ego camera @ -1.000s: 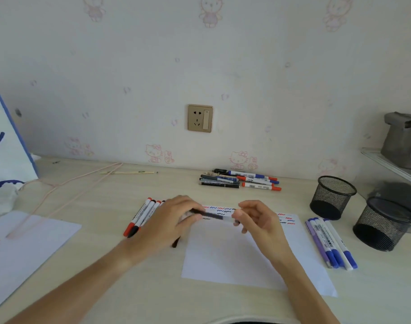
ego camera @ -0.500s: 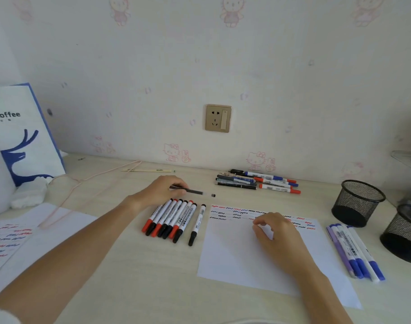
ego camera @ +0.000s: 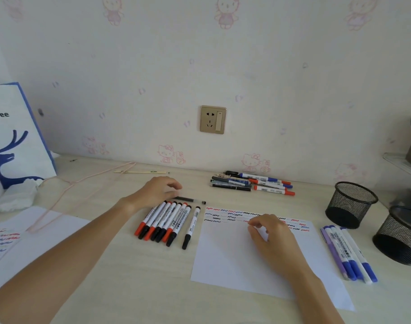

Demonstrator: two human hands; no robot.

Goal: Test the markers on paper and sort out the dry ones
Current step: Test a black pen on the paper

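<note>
Black pen [ego camera: 190, 199] in left hand's [ego camera: 156, 191] grip; right hand [ego camera: 271, 237] loosely curled on paper [ego camera: 223, 260].

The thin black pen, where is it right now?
The thin black pen lies under the left hand, just beyond the marker row.

Pale matt wood-grain bench [ego camera: 129, 288]; smooth white paper sheet [ego camera: 225, 260]; black wire-mesh metal pen cups [ego camera: 350, 204]; glossy plastic markers [ego camera: 167, 220].

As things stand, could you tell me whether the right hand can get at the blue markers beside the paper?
Probably yes: the right hand rests on the paper, holding nothing visible, and bare desk lies between it and the blue markers.
</note>
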